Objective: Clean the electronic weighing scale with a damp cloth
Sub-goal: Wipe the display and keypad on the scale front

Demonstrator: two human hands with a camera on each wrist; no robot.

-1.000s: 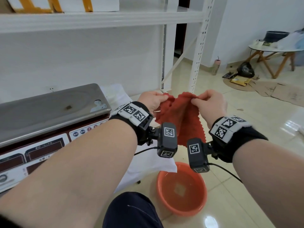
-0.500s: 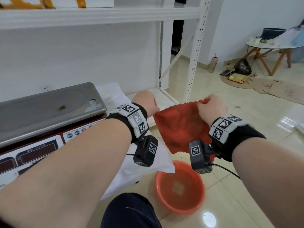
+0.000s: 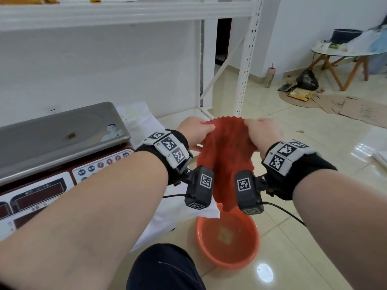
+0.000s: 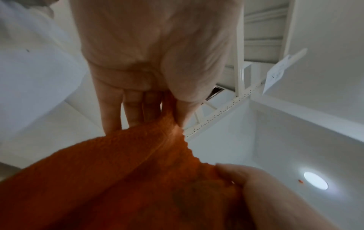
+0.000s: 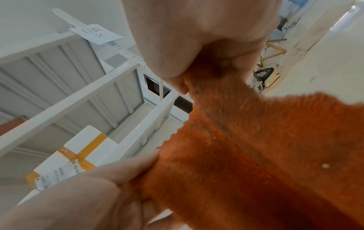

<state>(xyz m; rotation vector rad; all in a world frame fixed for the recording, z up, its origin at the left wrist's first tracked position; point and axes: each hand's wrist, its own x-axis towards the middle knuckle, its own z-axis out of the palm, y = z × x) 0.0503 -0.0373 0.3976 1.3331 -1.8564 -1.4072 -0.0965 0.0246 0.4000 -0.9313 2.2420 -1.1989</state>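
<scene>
Left hand [image 3: 195, 130] and right hand [image 3: 265, 133] each pinch the red cloth's [image 3: 227, 155] top edge. An orange basin [image 3: 227, 241] sits at its 6 o'clock, the scale [image 3: 58, 141] at 9 o'clock.

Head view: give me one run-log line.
left hand: pinches red cloth | right hand: pinches cloth | cloth: above orange basin | scale: untouched
</scene>
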